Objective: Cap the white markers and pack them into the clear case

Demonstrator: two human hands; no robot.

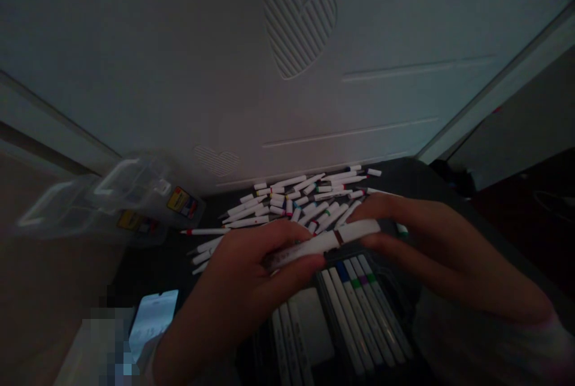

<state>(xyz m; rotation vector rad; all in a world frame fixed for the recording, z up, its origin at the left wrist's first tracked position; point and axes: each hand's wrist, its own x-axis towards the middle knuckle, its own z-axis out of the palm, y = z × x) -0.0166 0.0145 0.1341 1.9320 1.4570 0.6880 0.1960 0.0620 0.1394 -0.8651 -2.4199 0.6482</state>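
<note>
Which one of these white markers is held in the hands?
The marker with the dark brown band, held in the left hand, with the right hand at one end; the other markers lie below, loose or in rows.

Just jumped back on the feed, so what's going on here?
A person's left hand grips a white marker with a brown band, and the right hand is at its other end. Loose markers lie scattered beyond the hands; other markers sit lined up below them.
</note>
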